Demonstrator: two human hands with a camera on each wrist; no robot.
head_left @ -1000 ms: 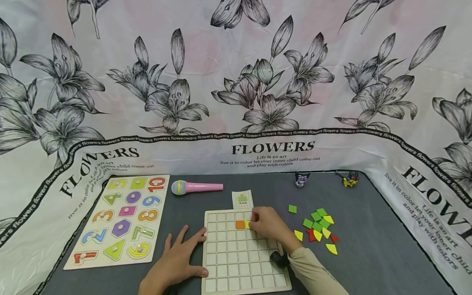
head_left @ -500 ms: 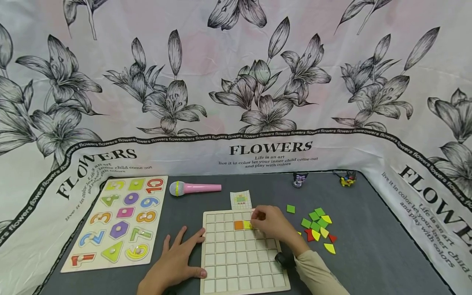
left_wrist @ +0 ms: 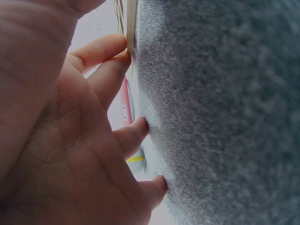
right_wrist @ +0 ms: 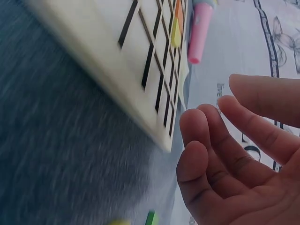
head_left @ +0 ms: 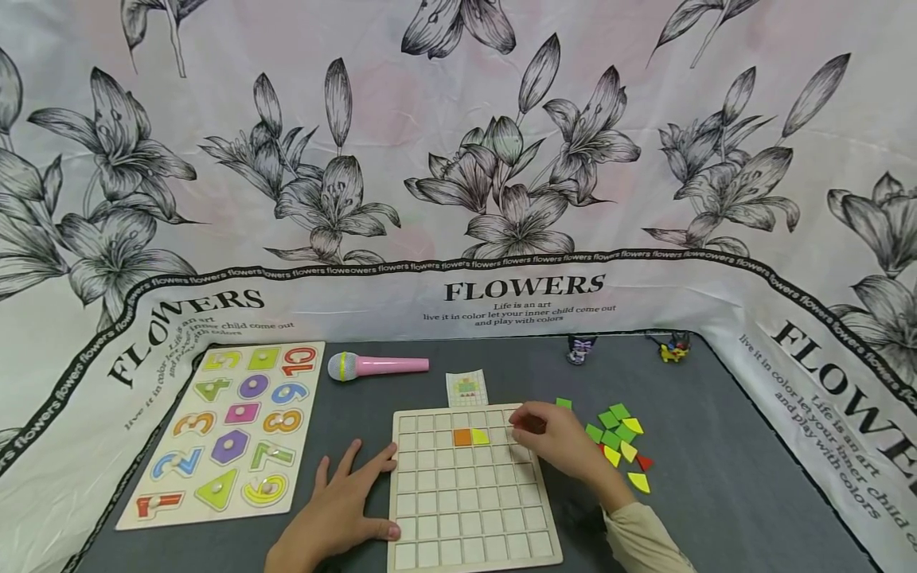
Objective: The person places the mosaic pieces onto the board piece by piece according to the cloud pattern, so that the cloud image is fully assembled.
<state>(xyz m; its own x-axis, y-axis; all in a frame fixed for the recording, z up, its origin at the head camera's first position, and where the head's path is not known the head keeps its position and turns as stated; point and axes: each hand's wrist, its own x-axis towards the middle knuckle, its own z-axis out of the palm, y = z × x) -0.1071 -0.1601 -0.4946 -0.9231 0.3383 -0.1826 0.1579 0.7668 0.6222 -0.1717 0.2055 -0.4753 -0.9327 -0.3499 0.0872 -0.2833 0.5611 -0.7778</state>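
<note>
A pale wooden grid board (head_left: pixel 466 509) lies on the grey mat. In its second row an orange square tile (head_left: pixel 462 437) sits with a yellow tile (head_left: pixel 480 436) right beside it. My right hand (head_left: pixel 533 423) hovers over the board's upper right corner, fingers relaxed and holding nothing; the right wrist view shows its bare palm (right_wrist: pixel 234 159) past the board's edge (right_wrist: pixel 140 56). My left hand (head_left: pixel 351 489) lies flat on the mat with fingers spread, fingertips (left_wrist: pixel 123 55) touching the board's left edge. A pile of green, yellow and red tiles (head_left: pixel 619 442) lies just right of my right hand.
A small pattern card (head_left: pixel 466 388) lies behind the board. A pink toy microphone (head_left: pixel 380 366) and a number-and-shape puzzle board (head_left: pixel 229 434) sit to the left. Two small toy figures (head_left: pixel 582 348) (head_left: pixel 673 350) stand at the mat's back edge. Flower-printed cloth surrounds the mat.
My right hand let go of the yellow tile beside the orange one and moved right, off the tiles toward the pile. The left hand stayed put.
</note>
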